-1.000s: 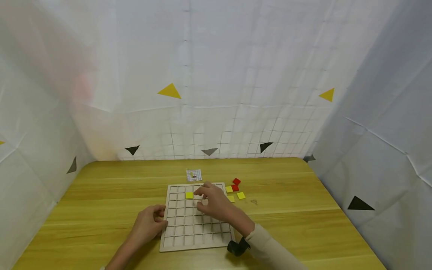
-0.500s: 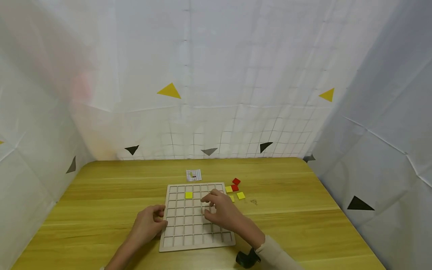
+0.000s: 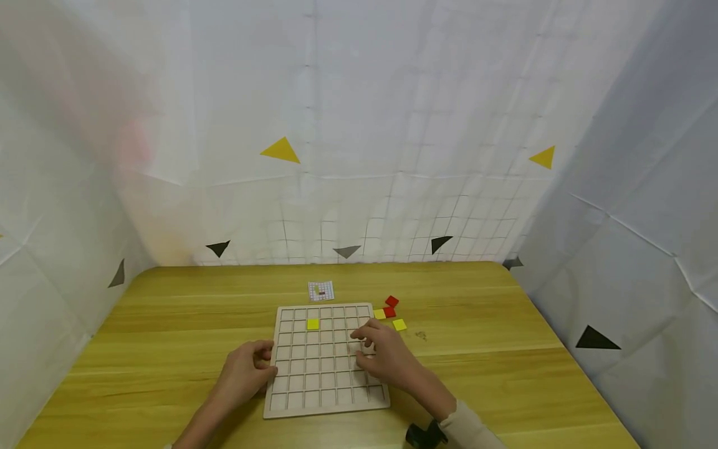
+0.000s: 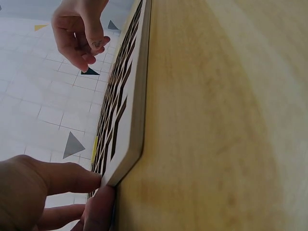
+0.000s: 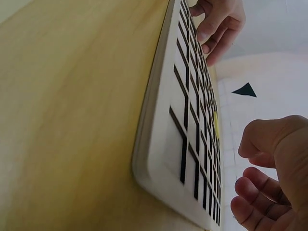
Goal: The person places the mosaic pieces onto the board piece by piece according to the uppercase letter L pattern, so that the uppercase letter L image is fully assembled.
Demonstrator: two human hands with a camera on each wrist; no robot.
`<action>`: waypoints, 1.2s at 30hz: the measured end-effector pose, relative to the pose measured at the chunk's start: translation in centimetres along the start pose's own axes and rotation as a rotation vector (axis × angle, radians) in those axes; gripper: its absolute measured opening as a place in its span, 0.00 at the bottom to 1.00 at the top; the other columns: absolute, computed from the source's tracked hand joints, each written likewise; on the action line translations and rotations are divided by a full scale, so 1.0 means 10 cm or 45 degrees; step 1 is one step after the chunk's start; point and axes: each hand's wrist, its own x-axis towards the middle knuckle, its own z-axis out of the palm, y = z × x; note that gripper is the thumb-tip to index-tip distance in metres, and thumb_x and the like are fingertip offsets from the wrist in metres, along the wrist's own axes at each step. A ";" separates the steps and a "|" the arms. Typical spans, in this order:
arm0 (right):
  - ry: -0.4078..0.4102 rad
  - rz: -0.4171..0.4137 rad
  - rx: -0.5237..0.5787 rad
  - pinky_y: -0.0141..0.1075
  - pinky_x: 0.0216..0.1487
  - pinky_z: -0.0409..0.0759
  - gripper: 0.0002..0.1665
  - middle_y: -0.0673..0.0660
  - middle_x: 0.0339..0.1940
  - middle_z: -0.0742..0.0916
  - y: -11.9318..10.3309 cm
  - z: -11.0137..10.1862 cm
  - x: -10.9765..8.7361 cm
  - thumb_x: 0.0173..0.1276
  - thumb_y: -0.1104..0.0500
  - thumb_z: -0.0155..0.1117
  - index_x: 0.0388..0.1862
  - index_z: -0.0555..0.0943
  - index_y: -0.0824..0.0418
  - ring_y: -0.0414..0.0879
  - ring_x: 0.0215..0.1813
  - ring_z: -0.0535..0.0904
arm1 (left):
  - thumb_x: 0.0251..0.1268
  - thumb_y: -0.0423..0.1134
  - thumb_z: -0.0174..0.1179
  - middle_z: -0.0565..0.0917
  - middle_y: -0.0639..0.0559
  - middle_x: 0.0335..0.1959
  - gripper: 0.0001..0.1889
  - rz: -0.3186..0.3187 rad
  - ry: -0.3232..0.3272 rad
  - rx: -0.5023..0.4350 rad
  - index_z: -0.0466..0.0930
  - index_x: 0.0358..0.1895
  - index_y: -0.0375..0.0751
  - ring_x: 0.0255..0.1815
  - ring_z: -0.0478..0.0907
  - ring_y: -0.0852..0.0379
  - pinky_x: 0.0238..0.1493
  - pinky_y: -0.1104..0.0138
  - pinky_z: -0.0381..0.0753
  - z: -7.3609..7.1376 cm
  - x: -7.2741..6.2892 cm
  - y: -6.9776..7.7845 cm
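Note:
A pale wooden grid board [image 3: 313, 380] lies on the table, with one yellow tile [image 3: 313, 324] in a cell near its far left. My left hand [image 3: 242, 372] holds the board's left edge; in the left wrist view that hand [image 4: 43, 192] pinches the rim between thumb and finger. Over the board's right part hovers my right hand [image 3: 388, 357], its fingers loosely bent and apart from the thumb. Nothing shows between the fingers of the right hand [image 5: 274, 168] in the right wrist view.
Beyond the board lies a small printed grid card [image 3: 321, 290]. Right of the board are loose tiles: a red one [image 3: 392, 301], another red tile [image 3: 389, 312] touching a yellow tile [image 3: 379, 314], and a separate yellow tile [image 3: 399, 325]. White sheeting [image 3: 359, 125] surrounds the table.
My right hand has drawn back rightward and toward me, away from the yellow tile on the board. It now covers a loose yellow tile seen earlier. The left hand has stayed in place.

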 end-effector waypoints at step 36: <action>0.112 0.211 -0.047 0.33 0.33 0.79 0.17 0.53 0.39 0.83 0.40 -0.28 -0.28 0.54 0.68 0.75 0.45 0.86 0.62 0.47 0.36 0.79 | 0.52 0.25 0.70 0.80 0.46 0.42 0.27 -0.005 0.005 0.002 0.78 0.59 0.28 0.37 0.81 0.54 0.23 0.64 0.82 0.00 0.00 -0.02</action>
